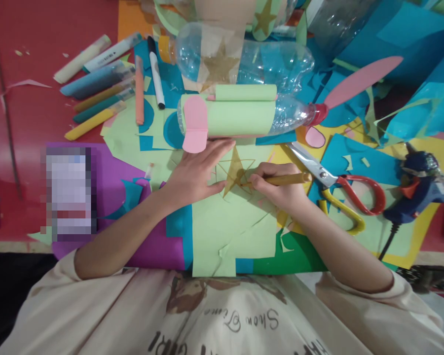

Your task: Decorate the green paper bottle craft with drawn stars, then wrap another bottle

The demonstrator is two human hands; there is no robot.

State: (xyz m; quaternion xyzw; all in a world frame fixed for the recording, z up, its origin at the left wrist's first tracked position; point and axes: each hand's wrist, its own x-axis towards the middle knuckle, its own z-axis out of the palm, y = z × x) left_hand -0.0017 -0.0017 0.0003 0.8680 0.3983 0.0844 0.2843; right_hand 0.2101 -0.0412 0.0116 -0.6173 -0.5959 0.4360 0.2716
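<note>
My left hand (198, 172) lies flat with fingers spread on a light green paper sheet (222, 231), holding it down. My right hand (277, 190) is closed on a gold marker (286, 180), its tip on a star outline (236, 170) drawn on the green paper and partly filled in gold. Just beyond my hands lies a clear plastic bottle (244, 116) wrapped in green paper, with a pink paper flap at one end and pink paper blades at its red cap.
Several markers (99, 93) lie at the upper left on the red table. Red-and-yellow scissors (340, 190) and a blue glue gun (418, 185) sit to the right. A second clear bottle (240, 61) with a gold star lies behind. Blue, yellow and purple paper scraps cover the surface.
</note>
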